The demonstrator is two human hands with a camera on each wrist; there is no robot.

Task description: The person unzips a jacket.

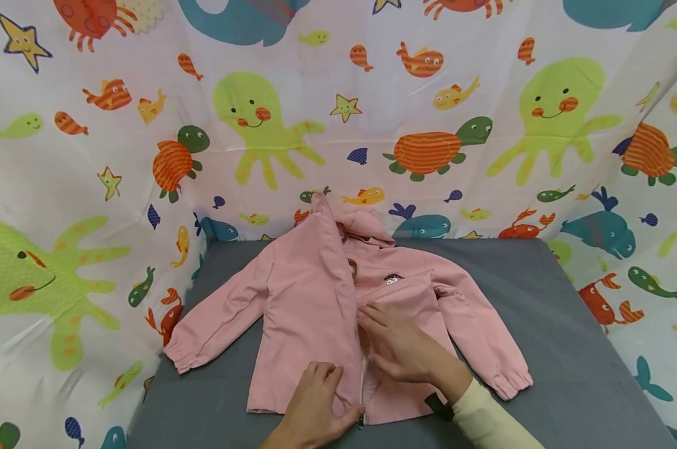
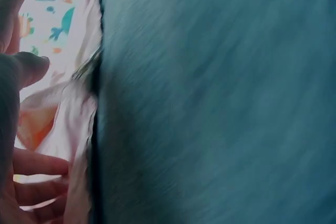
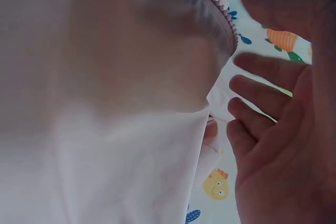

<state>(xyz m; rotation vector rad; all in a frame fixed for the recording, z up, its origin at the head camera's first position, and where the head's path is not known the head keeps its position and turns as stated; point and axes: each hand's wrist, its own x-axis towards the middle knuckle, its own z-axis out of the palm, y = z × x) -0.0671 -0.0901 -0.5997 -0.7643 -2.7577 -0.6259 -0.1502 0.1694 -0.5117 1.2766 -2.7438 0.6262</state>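
A pink hooded jacket (image 1: pixel 307 299) lies front up with both sleeves spread and its hood at the far end. Its front zipper (image 1: pixel 363 380) runs down to the near hem, and the right-hand front panel is partly folded and rumpled. My left hand (image 1: pixel 316 402) rests on the left panel near the hem, its thumb by the zipper's lower end. In the left wrist view its thumb and fingers (image 2: pixel 39 163) stand apart. Over the front opening, my right hand (image 1: pixel 403 349) lies with fingers extended toward the left panel. The right wrist view shows zipper teeth (image 3: pixel 218 3) beside these loosely spread fingers.
The jacket lies on a grey table surface (image 1: pixel 563 355). A white curtain (image 1: pixel 327 56) printed with sea animals stands behind and along both sides. A dark strap (image 1: pixel 439 406) sits at my right wrist, by a pale sleeve (image 1: pixel 492 415).
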